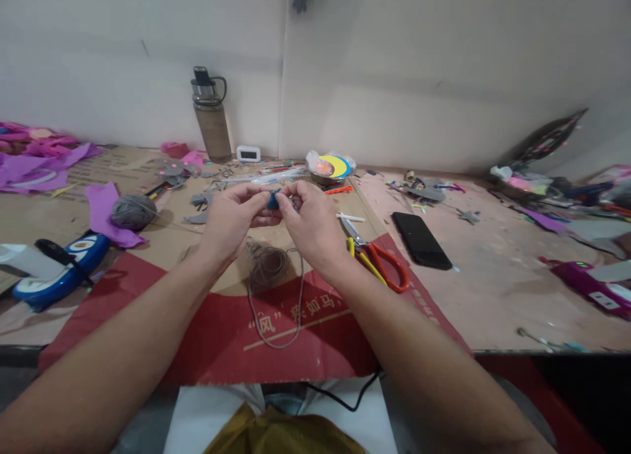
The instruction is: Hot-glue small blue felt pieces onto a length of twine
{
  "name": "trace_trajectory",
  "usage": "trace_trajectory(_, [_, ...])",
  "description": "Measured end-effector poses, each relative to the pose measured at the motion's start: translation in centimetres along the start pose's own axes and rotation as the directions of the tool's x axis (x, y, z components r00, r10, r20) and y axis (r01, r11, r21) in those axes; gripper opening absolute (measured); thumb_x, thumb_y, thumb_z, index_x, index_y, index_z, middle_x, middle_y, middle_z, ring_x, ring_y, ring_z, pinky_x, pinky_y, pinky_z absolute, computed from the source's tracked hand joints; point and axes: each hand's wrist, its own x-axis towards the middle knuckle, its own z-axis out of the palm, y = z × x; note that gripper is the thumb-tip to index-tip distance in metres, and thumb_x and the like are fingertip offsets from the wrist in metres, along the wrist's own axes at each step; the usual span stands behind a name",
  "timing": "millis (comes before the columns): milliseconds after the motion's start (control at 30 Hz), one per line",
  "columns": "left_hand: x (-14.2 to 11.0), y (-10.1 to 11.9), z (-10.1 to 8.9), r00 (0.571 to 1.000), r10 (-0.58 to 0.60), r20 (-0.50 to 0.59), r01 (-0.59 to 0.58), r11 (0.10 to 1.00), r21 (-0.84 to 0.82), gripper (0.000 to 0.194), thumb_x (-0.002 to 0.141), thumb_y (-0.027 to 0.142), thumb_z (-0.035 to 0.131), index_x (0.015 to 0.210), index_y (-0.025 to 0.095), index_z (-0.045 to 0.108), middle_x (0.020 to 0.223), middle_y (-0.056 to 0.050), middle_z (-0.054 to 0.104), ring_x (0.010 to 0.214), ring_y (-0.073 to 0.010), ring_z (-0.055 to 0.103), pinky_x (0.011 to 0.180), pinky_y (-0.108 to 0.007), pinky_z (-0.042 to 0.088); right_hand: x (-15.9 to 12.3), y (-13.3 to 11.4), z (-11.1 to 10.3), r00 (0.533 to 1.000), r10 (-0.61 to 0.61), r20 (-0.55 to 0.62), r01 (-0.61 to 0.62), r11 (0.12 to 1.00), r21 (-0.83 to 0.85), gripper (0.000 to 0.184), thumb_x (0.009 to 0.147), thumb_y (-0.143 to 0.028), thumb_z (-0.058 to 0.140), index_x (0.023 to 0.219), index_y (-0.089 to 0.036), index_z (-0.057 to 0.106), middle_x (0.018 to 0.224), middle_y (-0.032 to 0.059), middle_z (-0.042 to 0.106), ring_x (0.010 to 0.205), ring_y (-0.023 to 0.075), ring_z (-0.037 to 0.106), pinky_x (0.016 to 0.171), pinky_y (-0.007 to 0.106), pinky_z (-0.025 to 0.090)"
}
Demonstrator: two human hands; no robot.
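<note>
My left hand (229, 221) and my right hand (314, 227) meet above the cardboard, both closed in a pinch. Between their fingertips is a small dark-blue piece (273, 201); its exact kind is partly hidden by the fingers. Below the hands lies a loose coil of thin grey cord (269, 265), with one loop hanging toward me over the red print. The cord's upper end runs up near my right hand. Just right of that hand rest red-handled scissors (389, 267), overlapping a yellow-handled tool (369, 265).
A black phone (421, 240) lies to the right. On the left are a grey yarn ball (134, 211) on purple felt and a blue-based device (64, 273). A water bottle (211, 122), a small white clock (248, 154) and a bowl (331, 178) stand by the wall.
</note>
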Motion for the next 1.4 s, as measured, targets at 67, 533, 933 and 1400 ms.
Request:
trace_trajectory(67, [-0.1,0.1,0.0,1.000,0.002,-0.003,-0.002,1.000,0.003,0.015,0.068,0.026,0.074,0.076,0.015,0.067,0.068,-0.001,0.068,0.053,-0.0122,0.065,0.055,-0.024,0.057,0.0,-0.1,0.0,1.000,0.007,0.003,-0.007,1.000,-0.015,0.012,0.088,-0.024,0.053,0.079,-0.018,0.059,0.076,0.0020,0.060,0.069,0.0136,0.050,0.069,0.029,0.036])
trace_trajectory(533, [0.2,-0.3,-0.3,1.000,-0.015,-0.015,0.016,0.998,0.058,0.024,0.068,0.033,0.077,0.078,0.015,0.064,0.068,0.000,0.068,0.055,-0.0129,0.066,0.055,-0.026,0.057,-0.2,0.0,0.0,1.000,-0.027,0.001,0.027,0.998,-0.050,0.008,0.087,-0.023,0.055,0.082,-0.018,0.058,0.080,0.0033,0.060,0.073,0.0148,0.050,0.071,0.030,0.038])
trace_trajectory(933, [0.0,-0.1,-0.2,1.000,-0.022,-0.022,0.024,0.996,0.089,0.016,0.072,0.027,0.072,0.076,0.015,0.062,0.066,0.000,0.066,0.053,-0.0122,0.065,0.053,-0.024,0.057,-0.1,0.1,0.1,0.999,0.004,-0.033,-0.004,1.000,0.000,0.006,0.086,-0.022,0.057,0.081,-0.019,0.055,0.079,0.0021,0.060,0.073,0.0144,0.050,0.071,0.030,0.038])
trace_trajectory(1400, [0.1,0.4,-0.6,0.994,0.090,0.064,-0.107,0.921,0.375,0.008,0.075,0.024,0.066,0.075,0.017,0.063,0.052,0.002,0.059,0.043,-0.0078,0.054,0.039,-0.017,0.035,0.6,0.8,-0.3,0.994,0.092,0.052,-0.098,0.985,0.139,0.011,0.081,-0.026,0.061,0.077,-0.017,0.066,0.069,-0.0003,0.057,0.065,0.0112,0.046,0.061,0.026,0.035])
